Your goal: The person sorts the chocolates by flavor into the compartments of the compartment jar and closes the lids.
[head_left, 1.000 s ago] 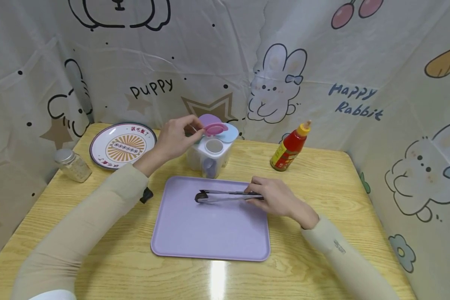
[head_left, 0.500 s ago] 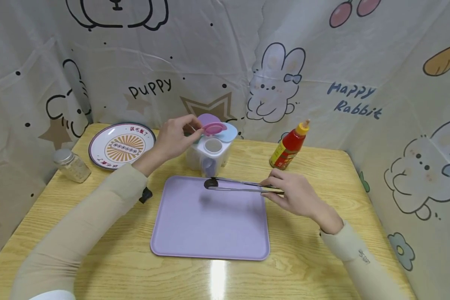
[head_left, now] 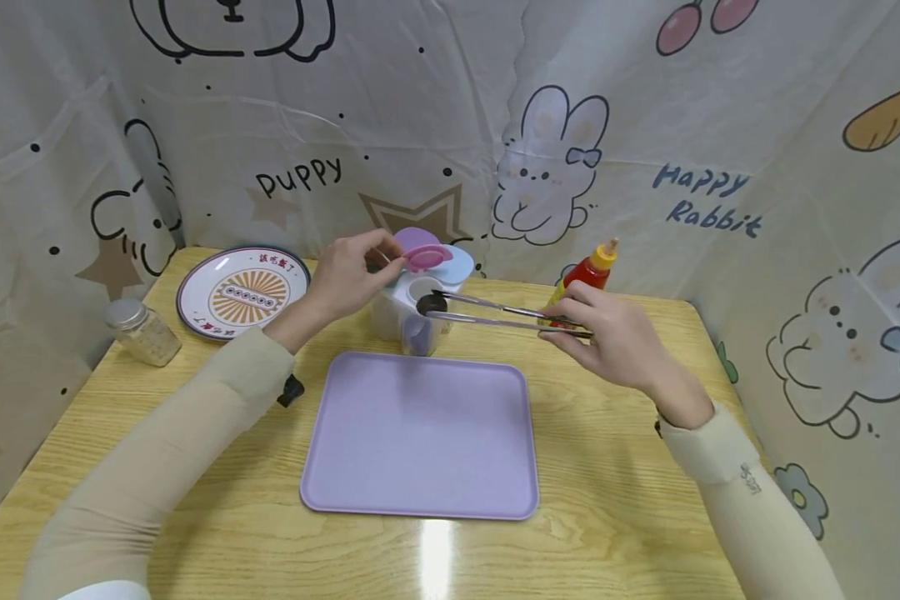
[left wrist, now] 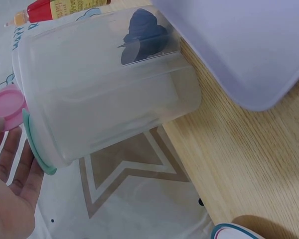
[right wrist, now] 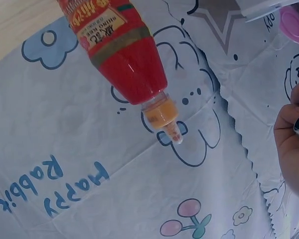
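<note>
In the head view my left hand pinches the raised pink lid of a translucent white container with several compartments. Its fingers lie by the green lid in the left wrist view. Dark pieces show through the container wall there. My right hand grips metal tongs. Between the tongs' tips is a dark round piece, at the front rim of the uncovered round opening; whether it touches the rim, I cannot tell.
A lilac tray lies in front of the container. Behind my right hand stands a red sauce bottle with a yellow cap. At left are a patterned plate, a glass jar with a metal lid, and a small black object.
My right hand has lifted the tongs and the dark piece off the tray and carried them up and back to the container's opening. The left hand keeps its hold on the pink lid.
</note>
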Motion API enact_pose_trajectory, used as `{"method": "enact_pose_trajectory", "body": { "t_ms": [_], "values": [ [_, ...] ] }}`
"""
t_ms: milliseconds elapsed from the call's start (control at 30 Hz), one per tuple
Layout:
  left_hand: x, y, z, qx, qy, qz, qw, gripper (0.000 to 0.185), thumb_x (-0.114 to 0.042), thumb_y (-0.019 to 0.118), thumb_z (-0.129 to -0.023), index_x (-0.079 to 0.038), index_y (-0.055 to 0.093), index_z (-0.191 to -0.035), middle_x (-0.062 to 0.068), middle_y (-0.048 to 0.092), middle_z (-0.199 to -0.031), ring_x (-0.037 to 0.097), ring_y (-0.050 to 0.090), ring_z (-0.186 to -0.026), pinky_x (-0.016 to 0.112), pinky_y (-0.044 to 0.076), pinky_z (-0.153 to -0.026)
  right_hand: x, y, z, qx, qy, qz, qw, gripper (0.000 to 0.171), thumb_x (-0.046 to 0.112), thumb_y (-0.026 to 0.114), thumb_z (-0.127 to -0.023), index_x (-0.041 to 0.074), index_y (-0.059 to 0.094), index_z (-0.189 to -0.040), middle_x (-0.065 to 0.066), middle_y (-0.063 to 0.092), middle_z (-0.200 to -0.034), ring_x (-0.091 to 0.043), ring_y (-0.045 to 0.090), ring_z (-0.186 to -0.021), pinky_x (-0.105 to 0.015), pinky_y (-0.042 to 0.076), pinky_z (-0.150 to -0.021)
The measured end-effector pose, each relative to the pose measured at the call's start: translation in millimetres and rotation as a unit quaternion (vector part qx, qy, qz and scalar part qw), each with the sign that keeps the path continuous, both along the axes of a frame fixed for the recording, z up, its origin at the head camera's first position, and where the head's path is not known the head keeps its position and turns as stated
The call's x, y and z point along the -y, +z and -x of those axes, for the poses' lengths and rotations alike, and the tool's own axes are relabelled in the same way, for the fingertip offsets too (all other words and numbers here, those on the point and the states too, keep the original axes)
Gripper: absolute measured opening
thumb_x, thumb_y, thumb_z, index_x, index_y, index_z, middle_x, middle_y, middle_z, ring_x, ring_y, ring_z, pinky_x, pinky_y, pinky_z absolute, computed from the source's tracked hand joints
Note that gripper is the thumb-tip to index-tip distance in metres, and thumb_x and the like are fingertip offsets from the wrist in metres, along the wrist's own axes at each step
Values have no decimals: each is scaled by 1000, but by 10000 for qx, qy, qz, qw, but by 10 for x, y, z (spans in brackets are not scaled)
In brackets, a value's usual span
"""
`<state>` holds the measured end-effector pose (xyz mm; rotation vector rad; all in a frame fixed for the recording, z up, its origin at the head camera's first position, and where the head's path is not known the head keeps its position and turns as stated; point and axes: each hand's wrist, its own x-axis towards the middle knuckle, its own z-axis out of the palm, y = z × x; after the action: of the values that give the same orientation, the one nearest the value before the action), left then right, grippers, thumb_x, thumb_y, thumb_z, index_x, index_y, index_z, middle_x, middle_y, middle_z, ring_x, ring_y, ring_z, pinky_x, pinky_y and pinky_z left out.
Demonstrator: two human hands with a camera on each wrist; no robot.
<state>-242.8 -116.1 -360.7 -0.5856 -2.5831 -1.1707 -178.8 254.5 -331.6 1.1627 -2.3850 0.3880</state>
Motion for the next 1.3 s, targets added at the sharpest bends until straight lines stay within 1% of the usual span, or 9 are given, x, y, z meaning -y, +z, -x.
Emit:
{"method": "enact_pose_trajectory", "body": {
  "t_ms": [67,133,200,333,633,833,1067,1267,1300],
  "values": [
    [5,-3,2,-1,3,6,10000,15,-21,72,-101,-9,72,-109,9,79,-105,25,75,-93,39,58,-82,25,35,63,-78,-27,-12,10000,31,42,71,-100,11,77,-102,-4,67,-90,-14,54,-66,-31,46,-57],
    [11,-7,7,-9,9,6,10000,14,-21,72,-101,-9,72,-108,9,79,-105,25,75,-93,38,58,-81,50,62,125,-121,-91,-17,9999,22,30,82,-93,11,77,-102,-4,66,-89,-13,54,-66,-32,45,-56],
    [14,-10,13,-36,-8,5,10000,14,-21,72,-101,-9,72,-108,9,79,-105,25,76,-93,38,57,-81,74,79,177,-125,-164,-27,9998,20,21,86,-87,10,78,-101,-4,66,-88,-13,53,-65,-31,43,-55],
    [16,-10,21,-74,-56,-8,10000,14,-21,70,-101,-8,72,-108,10,79,-105,26,76,-92,36,57,-80,104,83,248,-116,-267,-105,9995,19,21,86,-87,11,79,-101,-3,66,-87,-10,50,-63,-28,40,-54],
    [14,4,19,-63,-38,-32,10000,13,-20,72,-100,-9,73,-107,9,80,-103,24,76,-91,36,57,-79,143,64,318,27,-251,-135,9996,22,22,87,-87,11,79,-104,-2,65,-86,-8,45,-59,-25,35,-52],
    [8,1,18,-82,-27,6,10000,13,-20,72,-101,-9,73,-108,9,80,-104,25,76,-92,37,57,-80,162,77,308,212,-351,-311,9987,23,23,87,-87,12,79,-106,-1,66,-89,-8,45,-57,-25,35,-52],
    [6,-9,13,-21,-5,17,10000,14,-20,71,-101,-9,72,-109,10,79,-106,25,75,-93,40,59,-82,94,90,254,234,-401,-179,9988,26,22,87,-87,11,78,-109,-3,66,-91,-9,46,-63,-27,38,-54],
    [2,-2,4,26,-24,-59,10000,14,-20,71,-101,-9,72,-109,10,79,-107,26,75,-95,44,60,-86,-81,73,101,466,-738,-181,9960,30,20,90,-84,9,78,-109,-5,66,-95,-13,52,-69,-28,42,-58],
    [3,-1,3,31,-21,-66,10000,14,-20,71,-101,-9,72,-109,10,79,-107,26,75,-95,44,60,-86,-119,61,71,530,-814,-167,9951,31,20,90,-84,9,78,-109,-6,68,-98,-15,56,-71,-29,45,-60]
  ]
}}
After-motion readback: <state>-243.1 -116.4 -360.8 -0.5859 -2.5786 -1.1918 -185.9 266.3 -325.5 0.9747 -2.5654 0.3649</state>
